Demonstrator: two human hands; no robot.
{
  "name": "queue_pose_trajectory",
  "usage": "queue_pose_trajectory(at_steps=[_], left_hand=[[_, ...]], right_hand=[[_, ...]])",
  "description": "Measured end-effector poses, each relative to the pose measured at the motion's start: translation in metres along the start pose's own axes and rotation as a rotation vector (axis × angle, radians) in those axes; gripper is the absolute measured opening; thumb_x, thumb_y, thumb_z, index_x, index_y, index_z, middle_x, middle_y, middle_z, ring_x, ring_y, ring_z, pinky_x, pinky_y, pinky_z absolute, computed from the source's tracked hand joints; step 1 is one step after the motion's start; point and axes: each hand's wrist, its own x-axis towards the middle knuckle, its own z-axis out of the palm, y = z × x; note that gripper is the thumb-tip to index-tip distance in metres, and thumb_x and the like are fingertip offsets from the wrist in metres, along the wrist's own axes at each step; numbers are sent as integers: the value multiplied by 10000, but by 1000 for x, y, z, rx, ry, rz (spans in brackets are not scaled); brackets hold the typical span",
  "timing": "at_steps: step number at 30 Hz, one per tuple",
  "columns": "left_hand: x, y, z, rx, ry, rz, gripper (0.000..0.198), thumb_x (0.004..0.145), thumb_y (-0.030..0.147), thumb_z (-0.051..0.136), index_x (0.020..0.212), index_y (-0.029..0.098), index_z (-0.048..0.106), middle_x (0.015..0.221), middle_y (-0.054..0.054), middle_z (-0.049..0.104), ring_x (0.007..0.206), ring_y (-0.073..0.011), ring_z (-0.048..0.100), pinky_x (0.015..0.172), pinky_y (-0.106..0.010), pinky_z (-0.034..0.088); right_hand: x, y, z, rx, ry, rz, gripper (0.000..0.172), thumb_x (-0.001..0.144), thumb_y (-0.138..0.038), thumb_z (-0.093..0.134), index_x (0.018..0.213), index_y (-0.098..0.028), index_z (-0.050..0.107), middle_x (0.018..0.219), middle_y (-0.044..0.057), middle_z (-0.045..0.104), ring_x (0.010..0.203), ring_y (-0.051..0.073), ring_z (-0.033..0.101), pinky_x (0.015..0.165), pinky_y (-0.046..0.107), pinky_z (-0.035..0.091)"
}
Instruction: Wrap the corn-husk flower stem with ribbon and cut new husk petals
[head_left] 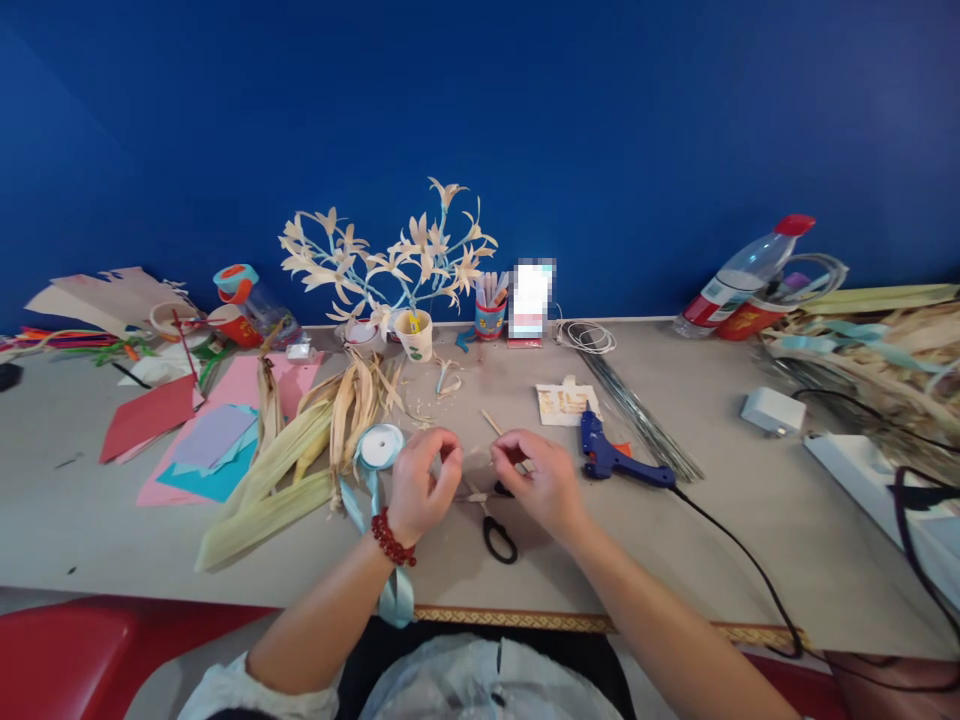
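Both hands are raised over the middle of the grey table, a short gap apart. My left hand (426, 484), with a red bead bracelet (391, 540) at the wrist, has thumb and fingertips curled together; what they hold, if anything, is too small to tell. My right hand (541, 482) is pinched in the same way, and its contents cannot be made out either. Beneath and between them lie black-handled scissors (500, 541). Just left of my left hand is a roll of light blue ribbon (380, 446), its tail hanging over the table's front edge.
Dried corn husks (274, 485) and coloured paper (206, 470) lie at the left. Husk flowers stand in a paper cup (416, 336) at the back. Rightward are a blue glue gun (626, 464), thin wires (645, 420), a bottle (739, 280) and a power strip (877, 510).
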Motion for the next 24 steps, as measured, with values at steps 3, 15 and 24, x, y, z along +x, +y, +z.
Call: queue_pose_trajectory(at_steps=[3, 15, 24], left_hand=[[0, 6, 1, -13, -48, 37, 62, 845, 207, 535, 812, 189, 585, 759, -31, 624, 745, -183, 564, 721, -310, 439], [-3, 2, 7, 30, -7, 87, 115, 844, 155, 536, 737, 192, 550, 729, -33, 606, 775, -186, 561, 768, -327, 449], [-3, 0, 5, 19, 10, 160, 94, 872, 149, 528, 851, 203, 602, 787, -44, 657, 784, -187, 587, 775, -340, 466]], right_hand=[[-1, -2, 2, 10, -30, 1, 106, 853, -236, 559, 759, -204, 598, 653, 8, 653, 573, 133, 596, 557, 224, 468], [2, 1, -1, 67, -147, 138, 69, 841, -218, 554, 793, -193, 597, 673, -2, 641, 601, 124, 596, 572, 210, 458], [6, -1, -7, 687, -284, 485, 250, 897, -385, 500, 782, -178, 580, 705, 16, 621, 565, 127, 593, 531, 243, 512]])
